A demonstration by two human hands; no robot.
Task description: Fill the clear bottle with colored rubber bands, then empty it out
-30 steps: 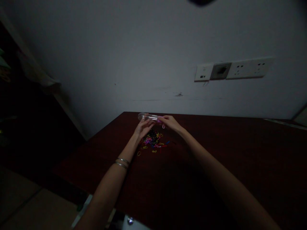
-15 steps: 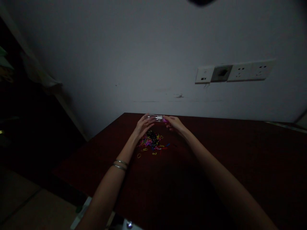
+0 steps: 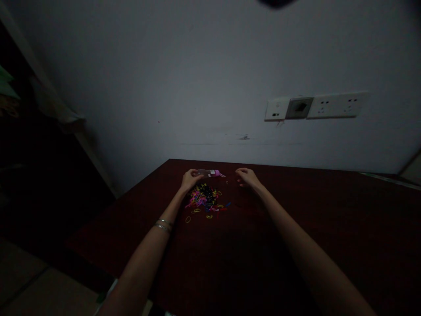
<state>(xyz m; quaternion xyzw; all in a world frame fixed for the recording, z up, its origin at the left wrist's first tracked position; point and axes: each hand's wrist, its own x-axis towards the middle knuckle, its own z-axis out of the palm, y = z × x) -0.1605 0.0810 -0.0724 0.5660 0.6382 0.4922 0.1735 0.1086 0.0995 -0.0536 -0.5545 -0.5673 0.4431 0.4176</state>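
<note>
A small clear bottle (image 3: 205, 173) with a pink cap (image 3: 217, 173) and a strap loop lies sideways near the back of the table. My left hand (image 3: 190, 180) is closed around the bottle's left end. To the right of the cap, apart from it, my right hand (image 3: 247, 177) has its fingers curled together; whether anything is in them is hidden. Just in front of the bottle spreads a pile of coloured rubber bands (image 3: 204, 197), black, pink, yellow, blue and red. One tiny ring-like thing (image 3: 226, 181) rests between the cap and my right hand.
The dark red-brown table (image 3: 296, 228) meets a pale wall (image 3: 210, 87) at the back. Sockets and switches (image 3: 315, 106) run along the wall at right. A few loose yellow bands (image 3: 188, 219) lie nearest me. The table's left edge drops to a tiled floor (image 3: 33, 281).
The bottle has come down and left with my left hand around it. My right hand has let go of the pink cap and moved off to the right.
</note>
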